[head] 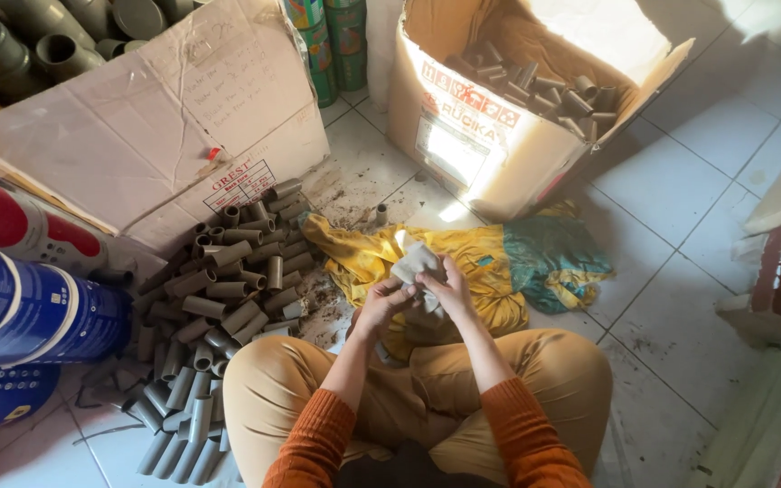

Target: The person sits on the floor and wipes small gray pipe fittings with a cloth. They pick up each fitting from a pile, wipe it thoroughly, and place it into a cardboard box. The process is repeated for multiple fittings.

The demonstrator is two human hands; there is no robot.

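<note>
Both hands [418,294] on grey rag [413,264] (crumpled)

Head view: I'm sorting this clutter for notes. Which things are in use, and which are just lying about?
In use: left hand, right hand, grey rag, pile of grey pipe pieces.
Lying about: yellow cloth, open box, blue cans.

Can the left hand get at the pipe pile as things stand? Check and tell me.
Probably yes. The pipe pile lies on the floor on the person's left, close beside the knee, with nothing between. But the left hand is busy, holding a grey cloth together with the right hand.
</note>
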